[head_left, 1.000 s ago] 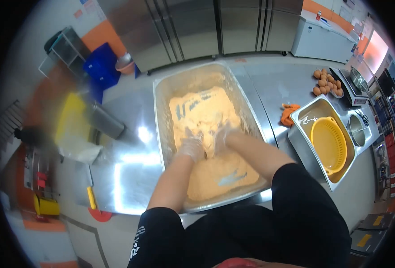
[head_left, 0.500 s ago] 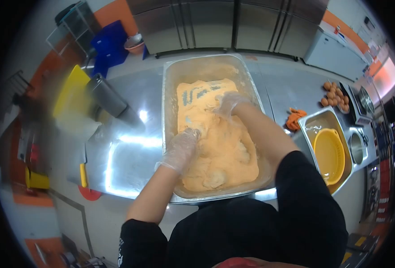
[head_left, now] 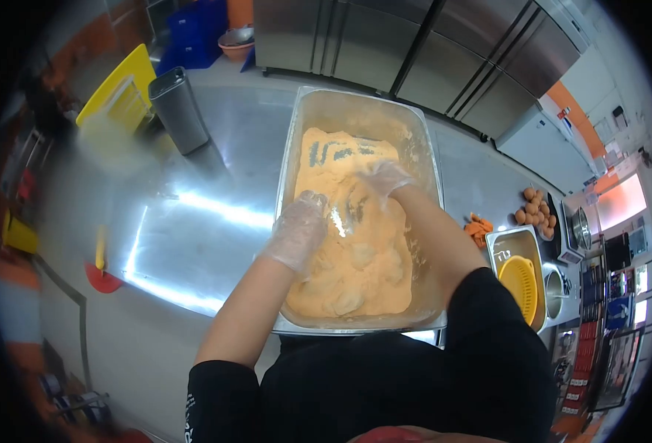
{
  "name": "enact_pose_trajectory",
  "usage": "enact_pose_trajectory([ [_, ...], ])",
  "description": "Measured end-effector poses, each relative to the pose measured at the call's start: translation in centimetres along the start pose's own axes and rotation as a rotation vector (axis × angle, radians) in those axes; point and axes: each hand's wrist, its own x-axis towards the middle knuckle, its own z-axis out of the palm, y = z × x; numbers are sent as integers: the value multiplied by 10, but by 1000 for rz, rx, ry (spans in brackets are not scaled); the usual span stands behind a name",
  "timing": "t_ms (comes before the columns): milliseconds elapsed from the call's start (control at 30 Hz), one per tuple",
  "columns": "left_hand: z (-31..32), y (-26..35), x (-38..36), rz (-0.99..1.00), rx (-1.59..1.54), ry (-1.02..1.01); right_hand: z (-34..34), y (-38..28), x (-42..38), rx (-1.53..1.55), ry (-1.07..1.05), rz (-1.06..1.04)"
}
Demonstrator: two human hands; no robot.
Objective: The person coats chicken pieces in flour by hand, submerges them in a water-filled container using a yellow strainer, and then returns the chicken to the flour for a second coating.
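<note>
A deep metal pan (head_left: 287, 166) holds a layer of pale orange powder (head_left: 385, 292) with several rounded lumps under or coated in it, one lump (head_left: 348, 299) near the front. My left hand (head_left: 301, 230), in a clear plastic glove, is at the pan's left side with its fingers in the powder, slightly curved and holding nothing that I can see. Across from it, my gloved right hand (head_left: 388, 179) has its fingers stretched into the powder, the tips partly hidden. Between the hands, streaks of bare pan bottom show through.
Left on the steel table (head_left: 245, 140) stand a grey metal container (head_left: 178, 111) and a yellow board (head_left: 123, 85). To the right are an orange cloth-like item (head_left: 478, 229), several eggs (head_left: 536, 210), and a tray (head_left: 499, 247) with a yellow basket (head_left: 519, 284). Steel cabinets (head_left: 370, 44) line the back.
Powder between my hands has been pushed aside, baring more of the pan bottom. A lump shows near the middle. The view has turned somewhat, so the surroundings shift.
</note>
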Motion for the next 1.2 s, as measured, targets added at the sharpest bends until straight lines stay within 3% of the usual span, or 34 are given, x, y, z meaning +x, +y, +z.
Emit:
enact_pose_trajectory([
  [100, -7, 3, 4, 15, 71, -41, 15, 12, 32, 253, 426, 385],
  [200, 7, -7, 4, 68, 123, 70, 88, 30, 118, -83, 680, 46],
  [300, -2, 2, -4, 44, 53, 60, 41, -66, 40, 344, 288, 28],
  [367, -10, 4, -7, 47, 6, 38, 50, -59, 52, 156, 111, -152],
  [433, -4, 0, -6, 80, -51, 61, 32, -58, 46, -83, 144, -252],
  [467, 4, -4, -4, 90, -11, 50, 18, -53, 38, -225, 257, -259],
  [600, -1, 0, -6, 64, -8, 10, -33, -36, 88, 551, 212, 95],
  [700, -22, 9, -13, 10, -103, -25, -16, -64, 110, 311, 522, -28],
  [800, -19, 4, -11, 17, -182, 7, -6, -98, 73, 68, 256, -296],
  [833, -14, 2, -8, 42, -212, 22, 11, -98, 76, 145, 127, -245],
  [867, -6, -5, -8, 210, -235, 219, 36, -89, 81, 247, 40, -284],
  [900, -9, -4, -12, 195, -248, 237, 62, -80, 85, 351, -52, -314],
  [967, -19, 2, -16, 64, -254, 192, 79, -82, 42, 177, -125, -396],
  [1000, -26, 8, -16, -51, -241, 126, 61, -101, 5, -142, -155, -356],
  [1067, -19, 8, -14, -161, -242, 218, 70, -101, -15, -57, -235, -410],
  [1200, 0, -4, -14, -67, -294, 333, 86, -100, -48, 22, -290, -582],
])
